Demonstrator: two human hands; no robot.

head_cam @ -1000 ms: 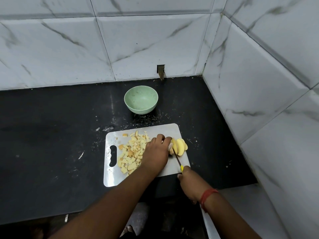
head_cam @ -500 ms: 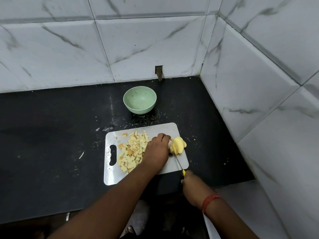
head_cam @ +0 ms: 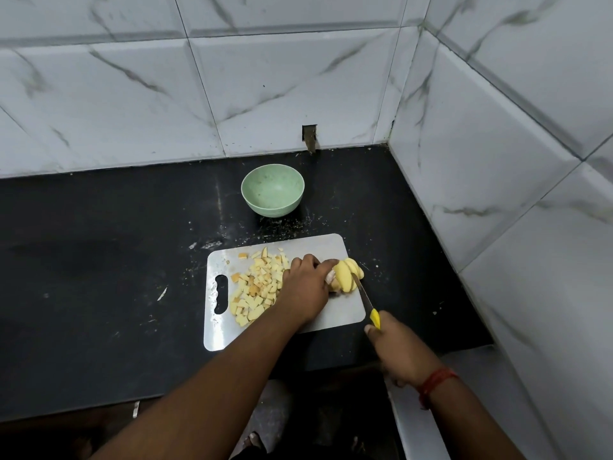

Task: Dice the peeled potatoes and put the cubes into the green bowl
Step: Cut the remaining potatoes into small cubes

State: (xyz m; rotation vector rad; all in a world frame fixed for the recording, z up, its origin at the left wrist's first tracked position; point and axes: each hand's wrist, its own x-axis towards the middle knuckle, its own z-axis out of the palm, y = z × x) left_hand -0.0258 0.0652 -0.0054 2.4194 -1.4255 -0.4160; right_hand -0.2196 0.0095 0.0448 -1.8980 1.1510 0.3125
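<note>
Your left hand (head_cam: 306,287) lies on the cutting board (head_cam: 335,250), its fingers curled over the sliced potato (head_cam: 346,277) and holding it in place. Your right hand (head_cam: 398,346) is clenched round the yellow handle of the knife (head_cam: 366,302), whose blade rests against the potato's near side. A heap of cubes (head_cam: 257,287) sits on the board just left of your left hand. The green bowl (head_cam: 272,190) stands on the black bench (head_cam: 99,277) beyond the board, apart from it.
</note>
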